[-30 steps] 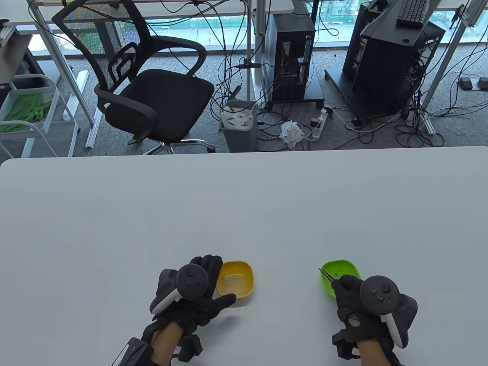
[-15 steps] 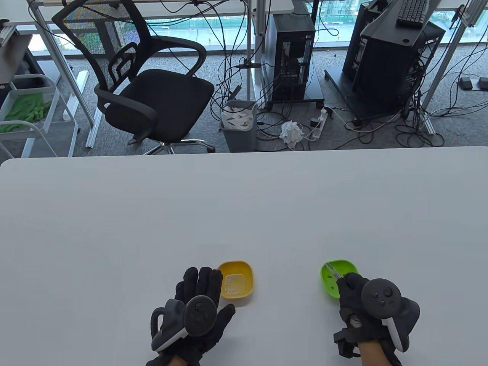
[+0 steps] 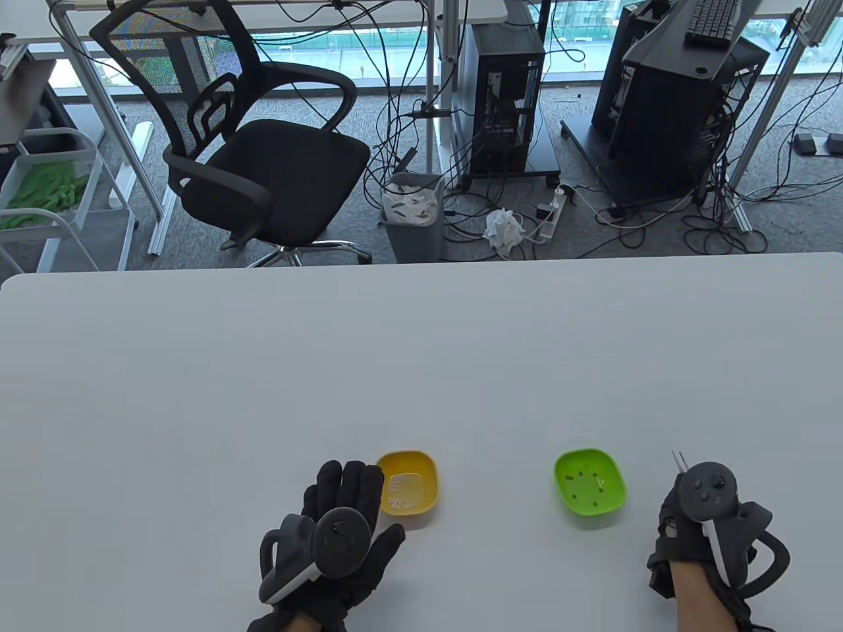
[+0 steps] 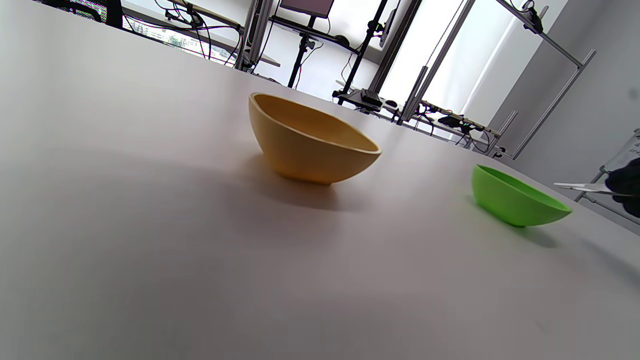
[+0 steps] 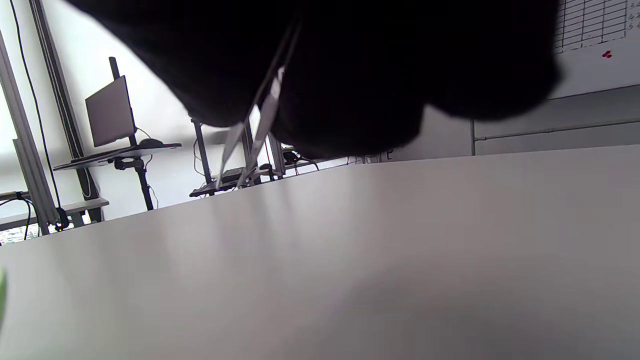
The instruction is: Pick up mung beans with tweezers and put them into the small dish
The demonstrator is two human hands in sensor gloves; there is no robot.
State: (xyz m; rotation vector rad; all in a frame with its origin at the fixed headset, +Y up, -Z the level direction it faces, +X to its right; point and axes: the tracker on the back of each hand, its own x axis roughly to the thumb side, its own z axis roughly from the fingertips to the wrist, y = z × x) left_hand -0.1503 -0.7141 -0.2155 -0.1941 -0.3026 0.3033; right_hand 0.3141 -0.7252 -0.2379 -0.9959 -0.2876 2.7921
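Observation:
A green dish (image 3: 589,488) holds several dark mung beans (image 3: 579,480). A yellow dish (image 3: 409,490) stands to its left with a pale patch at its bottom. My right hand (image 3: 679,501) is to the right of the green dish, apart from it, and grips metal tweezers (image 3: 677,459) whose tips point away from me. In the right wrist view the tweezers (image 5: 251,142) hang from the glove above the table, tips slightly apart. My left hand (image 3: 367,508) lies flat and open on the table, fingers beside the yellow dish. Both dishes show in the left wrist view, the yellow (image 4: 309,141) and the green (image 4: 514,198).
The white table (image 3: 421,368) stretches wide behind the dishes. Beyond its far edge are an office chair (image 3: 253,141), a bin (image 3: 412,214) and computer towers with cables on the floor.
My right hand has moved right with the tweezers, off the green dish, uncovering the beans. My left hand drew back from the yellow dish and then lay still.

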